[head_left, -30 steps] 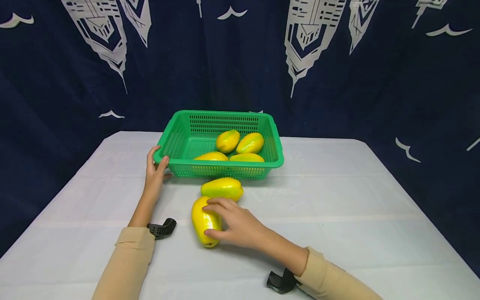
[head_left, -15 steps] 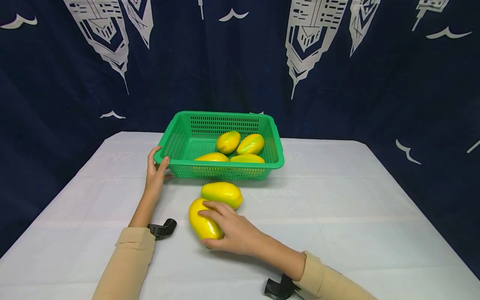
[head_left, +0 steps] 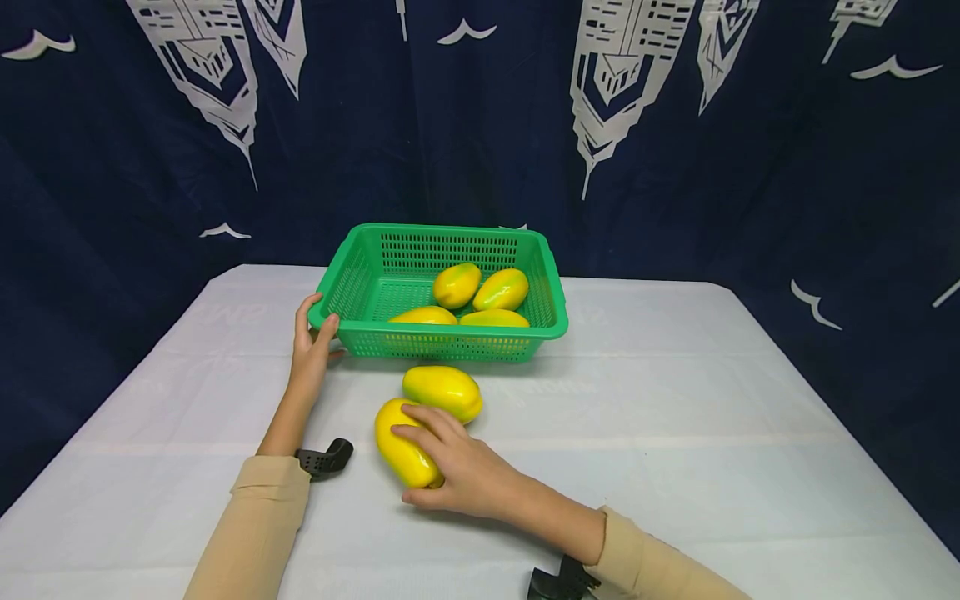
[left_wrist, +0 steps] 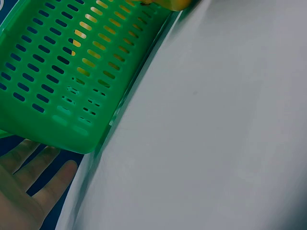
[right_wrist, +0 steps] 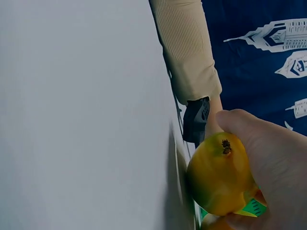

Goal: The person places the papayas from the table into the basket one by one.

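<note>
Thumb and fingers of the left hand point(head_left: 309, 354) hold the front left corner of the green basket point(head_left: 450, 328); in the left wrist view its spread fingers point(left_wrist: 55, 184) lie by the basket's end wall point(left_wrist: 62, 129). The right hand point(head_left: 476, 471) grips a yellow mango point(head_left: 401, 442) from the right, thumb at its near end and fingers over its top. The right wrist view shows this mango point(right_wrist: 220, 175), stem end towards the camera, against the right hand point(right_wrist: 278, 163). Just behind it a second mango point(head_left: 442, 392) lies on the table, partly covered by the fingers.
Several yellow-green mangoes point(head_left: 501, 289) lie in the basket, mostly towards its right and front. A white cloth covers the table point(head_left: 675, 400); a dark blue curtain point(head_left: 450, 125) with white drawings hangs behind it. Each wrist carries a black device point(head_left: 326, 458).
The right hand has closed further round its mango, which has turned, its far end shifting left. The mango behind has rolled slightly towards the near side. The left hand has stayed on the basket.
</note>
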`<state>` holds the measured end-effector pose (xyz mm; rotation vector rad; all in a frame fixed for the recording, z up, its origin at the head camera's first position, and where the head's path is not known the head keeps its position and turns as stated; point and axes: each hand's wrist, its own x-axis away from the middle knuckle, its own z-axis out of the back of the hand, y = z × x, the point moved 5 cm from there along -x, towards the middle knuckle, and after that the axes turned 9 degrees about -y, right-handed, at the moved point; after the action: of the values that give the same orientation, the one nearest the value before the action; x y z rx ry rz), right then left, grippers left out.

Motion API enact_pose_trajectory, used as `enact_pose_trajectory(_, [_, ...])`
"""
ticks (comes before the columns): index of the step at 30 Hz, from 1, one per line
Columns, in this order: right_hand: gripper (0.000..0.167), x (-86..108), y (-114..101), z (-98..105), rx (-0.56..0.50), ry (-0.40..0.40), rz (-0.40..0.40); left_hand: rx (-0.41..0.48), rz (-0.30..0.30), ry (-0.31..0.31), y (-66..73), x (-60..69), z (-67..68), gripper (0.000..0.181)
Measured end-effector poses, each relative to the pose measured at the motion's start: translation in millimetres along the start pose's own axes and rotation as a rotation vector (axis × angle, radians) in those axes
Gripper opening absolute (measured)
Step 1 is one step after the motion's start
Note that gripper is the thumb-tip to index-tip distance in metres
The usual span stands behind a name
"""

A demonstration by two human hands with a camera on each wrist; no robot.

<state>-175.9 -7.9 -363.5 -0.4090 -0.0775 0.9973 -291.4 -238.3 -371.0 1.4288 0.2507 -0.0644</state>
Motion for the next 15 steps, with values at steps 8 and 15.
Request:
enact_pose_trajectory(8, [0.068, -0.7, 4.1, -3.5, -0.017, 0.039, 0.0, 0.001, 0.011, -0.006, 0.3, 0.0, 0.7, 0.052])
enact_pose_trajectory(15, [0.065, 0.6, 5.5, -2.8, -0.039, 0.072, -0.003, -0.001, 0.011, 0.003, 0.0, -0.1, 0.5, 0.052])
